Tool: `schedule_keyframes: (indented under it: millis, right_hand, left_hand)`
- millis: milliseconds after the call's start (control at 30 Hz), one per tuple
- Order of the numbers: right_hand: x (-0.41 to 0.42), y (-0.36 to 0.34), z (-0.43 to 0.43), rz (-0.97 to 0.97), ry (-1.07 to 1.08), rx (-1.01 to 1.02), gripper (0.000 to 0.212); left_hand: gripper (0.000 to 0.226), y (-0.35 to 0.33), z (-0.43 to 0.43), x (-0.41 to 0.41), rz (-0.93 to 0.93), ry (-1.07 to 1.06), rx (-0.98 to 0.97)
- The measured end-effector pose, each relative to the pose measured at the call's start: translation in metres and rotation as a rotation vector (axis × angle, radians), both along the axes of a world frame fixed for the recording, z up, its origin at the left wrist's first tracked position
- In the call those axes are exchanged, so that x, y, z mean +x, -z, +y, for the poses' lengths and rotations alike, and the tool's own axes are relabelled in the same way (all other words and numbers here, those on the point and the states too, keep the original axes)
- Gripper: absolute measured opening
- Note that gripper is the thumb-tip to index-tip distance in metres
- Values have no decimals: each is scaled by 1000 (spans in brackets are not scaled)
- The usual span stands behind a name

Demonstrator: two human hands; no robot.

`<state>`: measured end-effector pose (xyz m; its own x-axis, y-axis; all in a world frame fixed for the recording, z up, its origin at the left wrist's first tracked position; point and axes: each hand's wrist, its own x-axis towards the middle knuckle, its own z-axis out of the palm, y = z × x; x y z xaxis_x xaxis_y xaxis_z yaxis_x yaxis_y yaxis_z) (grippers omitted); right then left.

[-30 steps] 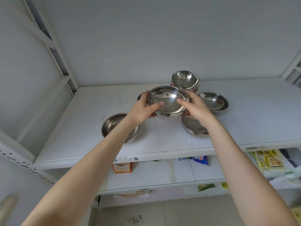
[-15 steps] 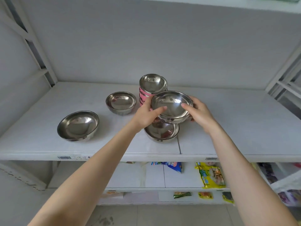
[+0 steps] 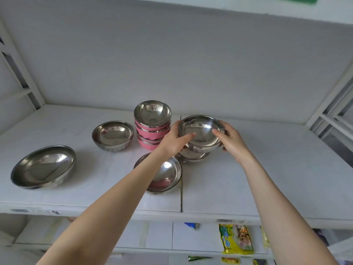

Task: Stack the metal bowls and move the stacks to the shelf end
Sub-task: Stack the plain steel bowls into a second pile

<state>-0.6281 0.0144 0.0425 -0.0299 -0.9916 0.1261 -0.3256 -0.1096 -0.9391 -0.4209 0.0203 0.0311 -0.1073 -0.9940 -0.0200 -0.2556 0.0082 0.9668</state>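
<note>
Left hand [image 3: 174,138], right hand [image 3: 232,139] fingers curled round steel bowl [image 3: 200,129] rim, to centre it over stack [image 3: 193,154] beneath, likely for nesting.

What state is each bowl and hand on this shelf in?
Top bowl: gripped by both hands, over lower bowls.
Left hand: grips its left rim.
Right hand: grips its right rim.
Pink bowl stack: nested, upright.
Middle bowl: single, upright.
Far-left bowl: single, upright.
Front bowl: single, partly behind left forearm.
</note>
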Motion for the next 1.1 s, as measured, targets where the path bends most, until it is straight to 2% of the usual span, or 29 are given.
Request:
schedule_keyframes:
  millis: [300,567,800,933,1100]
  right_hand:
    - [3,33,-46,29,-109,64,29]
    - [0,54,-50,62,-135,87,15]
    - [0,70,-46,112,-173,87,15]
    - [-2,69,-40,158,-137,142,38]
    - [-4,62,-23,387,-50,131,54]
  left_hand:
    - [103,18,-27,2,-238,-93,85]
    - [71,31,-25,-1,-449,-116,58]
    - [66,32,-23,0,-552,-112,60]
    - [62,25,-16,1,-630,-106,42]
    - [59,14,11,6,-739,-37,-80]
